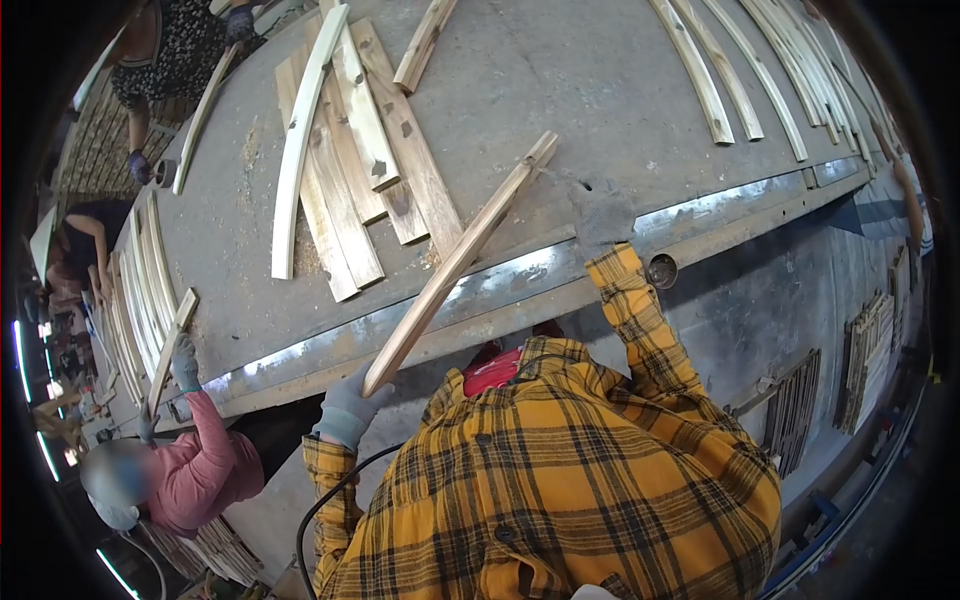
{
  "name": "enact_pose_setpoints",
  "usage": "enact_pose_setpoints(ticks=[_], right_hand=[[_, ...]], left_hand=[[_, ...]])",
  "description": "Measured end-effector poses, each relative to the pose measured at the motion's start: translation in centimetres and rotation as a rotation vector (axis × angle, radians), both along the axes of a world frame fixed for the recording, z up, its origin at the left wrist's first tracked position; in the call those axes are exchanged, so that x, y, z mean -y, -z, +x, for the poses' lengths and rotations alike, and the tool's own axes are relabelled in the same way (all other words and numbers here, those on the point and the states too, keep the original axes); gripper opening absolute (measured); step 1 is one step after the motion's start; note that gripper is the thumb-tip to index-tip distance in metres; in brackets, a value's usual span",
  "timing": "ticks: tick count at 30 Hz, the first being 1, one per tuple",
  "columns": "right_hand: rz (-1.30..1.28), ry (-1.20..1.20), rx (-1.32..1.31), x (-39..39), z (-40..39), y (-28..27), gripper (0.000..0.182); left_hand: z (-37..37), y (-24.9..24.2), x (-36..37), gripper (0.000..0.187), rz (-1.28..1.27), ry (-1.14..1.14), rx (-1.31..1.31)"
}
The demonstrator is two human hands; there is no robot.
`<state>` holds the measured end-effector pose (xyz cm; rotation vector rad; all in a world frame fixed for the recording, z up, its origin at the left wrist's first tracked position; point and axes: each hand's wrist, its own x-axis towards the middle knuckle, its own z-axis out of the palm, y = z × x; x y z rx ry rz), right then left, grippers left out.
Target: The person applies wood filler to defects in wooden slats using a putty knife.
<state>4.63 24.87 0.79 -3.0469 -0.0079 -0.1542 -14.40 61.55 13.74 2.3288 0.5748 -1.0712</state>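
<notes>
A long wooden strip (465, 253) slants across the table's metal edge, its near end beyond the table. My left hand (352, 403), in a light grey glove, is closed around that near end. The strip's far end, with a dark knot, lies over the tabletop. My right hand (603, 213), in a grey glove, is just right of that far end, over the table edge. Its fingers look drawn together, and a small dark spot shows by them; whatever they hold is too small to name.
Several wooden boards (335, 190) lie on the grey table (520, 90) ahead. More strips (735, 80) rest at the far right. A round metal cup (662, 271) sits at the table's edge. A co-worker in a pink sleeve (212, 425) handles a strip at left; other people stand beyond.
</notes>
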Motion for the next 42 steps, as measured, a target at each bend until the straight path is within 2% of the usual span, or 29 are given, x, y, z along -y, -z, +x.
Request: enact_pose_setpoints(ticks=[4, 7, 10, 12, 15, 16, 18, 22, 24, 25, 27, 30, 34, 37, 39, 40, 42], right_hand=[[0.056, 0.007, 0.047, -1.1, 0.8, -1.8, 0.033], [-0.036, 0.04, -0.054, -1.6, 1.1, -2.0, 0.029], [-0.009, -0.058, 0.066, -1.5, 0.1, -1.8, 0.03], [0.083, -0.091, -0.025, -1.0, -0.2, -2.0, 0.033], [0.22, -0.031, -0.017, -0.6, 0.4, -2.3, 0.032], [0.22, -0.028, -0.013, -0.8, 0.5, -2.1, 0.032], [0.034, 0.013, 0.001, -1.2, 0.6, -1.9, 0.03], [0.061, 0.02, -0.026, -1.5, -0.5, -2.1, 0.031], [0.25, -0.03, 0.112, -1.2, -0.3, -1.5, 0.031], [0.249, -0.026, 0.114, -1.1, 0.0, -1.3, 0.031], [0.089, 0.109, -0.036, -1.7, 0.6, -1.8, 0.035], [0.015, 0.034, -0.036, -2.7, -0.6, -2.9, 0.036], [0.035, -0.003, -0.026, -2.4, -0.1, -2.9, 0.037], [0.105, 0.077, 0.012, -2.8, 1.2, -2.7, 0.035], [-0.038, 0.199, -0.241, -4.1, 1.0, -3.5, 0.029], [-0.037, 0.196, -0.238, -4.1, 0.3, -4.0, 0.029], [0.343, 0.051, -0.257, -4.2, -1.9, -4.8, 0.025]], left_hand=[[-0.6, 1.1, -0.4, 0.05, 0.023, 0.036, 0.085], [-0.6, 1.0, -0.3, 0.049, 0.065, 0.08, 0.119], [-0.5, 1.1, -0.5, 0.049, 0.103, 0.141, 0.181], [-0.3, 1.1, -0.5, 0.049, 0.094, 0.121, 0.151], [-0.4, 1.3, -0.8, 0.048, 0.088, 0.112, 0.132], [-0.5, 1.5, -1.0, 0.048, 0.088, 0.115, 0.136], [-0.7, 1.8, -1.3, 0.048, 0.068, 0.139, 0.203], [-0.4, 1.3, -1.2, 0.048, 0.074, 0.146, 0.215], [0.0, 0.9, -1.0, 0.047, 0.037, 0.091, 0.169], [-0.1, 1.1, -1.1, 0.047, 0.036, 0.095, 0.17], [-0.3, 1.3, -1.5, 0.046, 0.056, 0.144, 0.212], [-0.1, 1.2, -1.6, 0.045, 0.078, 0.151, 0.22], [0.0, 1.3, -1.9, 0.046, 0.077, 0.167, 0.239], [0.2, 1.3, -2.0, 0.046, 0.091, 0.165, 0.197], [0.4, 1.3, -2.0, 0.045, 0.103, 0.176, 0.197], [0.4, 1.4, -2.1, 0.045, 0.104, 0.173, 0.2], [0.1, 2.2, -2.6, 0.046, 0.095, 0.207, 0.218]])
